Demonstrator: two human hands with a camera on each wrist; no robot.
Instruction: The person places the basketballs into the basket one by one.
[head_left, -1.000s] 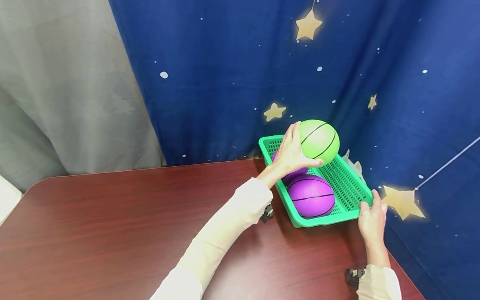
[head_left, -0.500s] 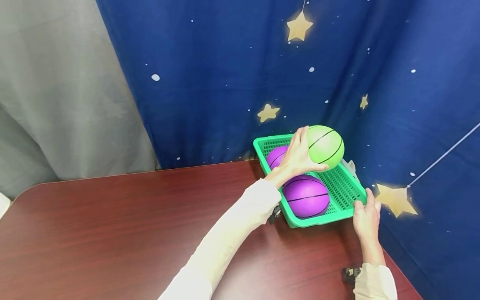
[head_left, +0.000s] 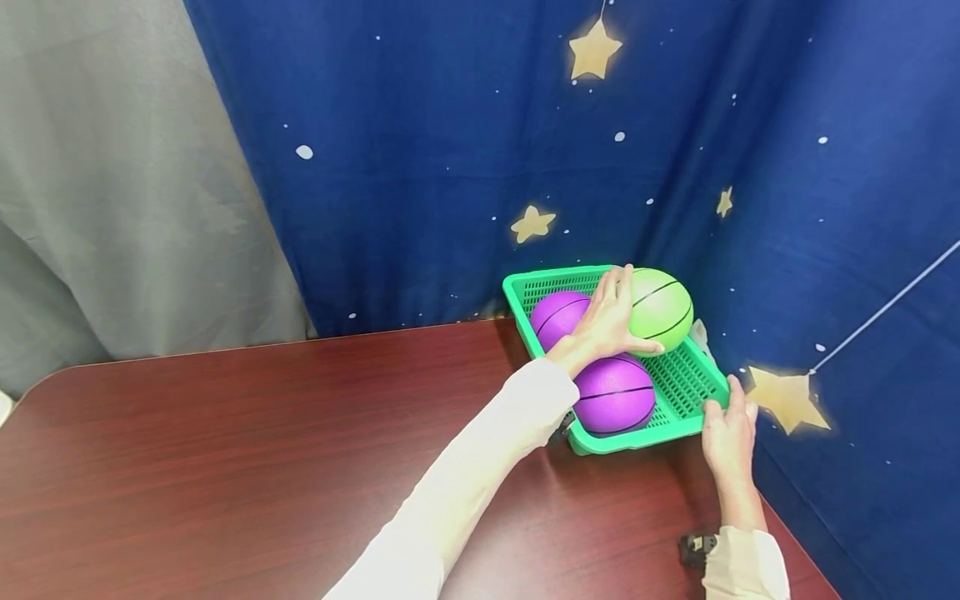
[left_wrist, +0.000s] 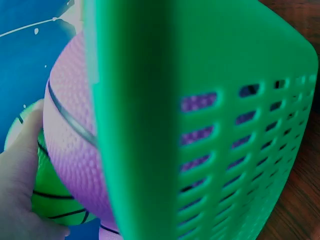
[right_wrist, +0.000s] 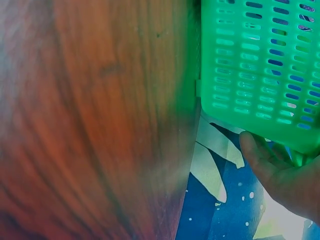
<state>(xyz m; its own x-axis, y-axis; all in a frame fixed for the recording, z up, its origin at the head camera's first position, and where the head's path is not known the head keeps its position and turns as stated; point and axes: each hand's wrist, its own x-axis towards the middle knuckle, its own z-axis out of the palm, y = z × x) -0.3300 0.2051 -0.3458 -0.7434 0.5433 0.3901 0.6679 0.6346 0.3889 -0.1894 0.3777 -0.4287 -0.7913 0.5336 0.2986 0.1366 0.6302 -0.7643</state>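
My left hand (head_left: 604, 325) grips a light green ball (head_left: 666, 312) with black seam lines, fingers over its far-left side and thumb along its near side. The ball sits low at the back right of a green plastic basket (head_left: 637, 439). Two purple balls, a near one (head_left: 613, 402) and a far one (head_left: 557, 317), lie along the basket's left side. My right hand (head_left: 729, 435) holds the basket's near right corner by the rim. In the left wrist view, the slotted basket wall (left_wrist: 240, 45) hides part of a purple ball (left_wrist: 70, 165). Whether the green ball touches the basket floor, I cannot tell.
The basket stands at the back right of a dark red-brown wooden table (head_left: 262, 467). A blue curtain (head_left: 427, 167) with stars hangs right behind it, and a grey curtain (head_left: 120, 183) hangs to the left. Something whitish (head_left: 699, 335) shows beyond the basket's right rim.
My left hand has lowered the green ball into the basket and moved it slightly right. My right hand keeps its hold on the rim. The view has shifted a little.
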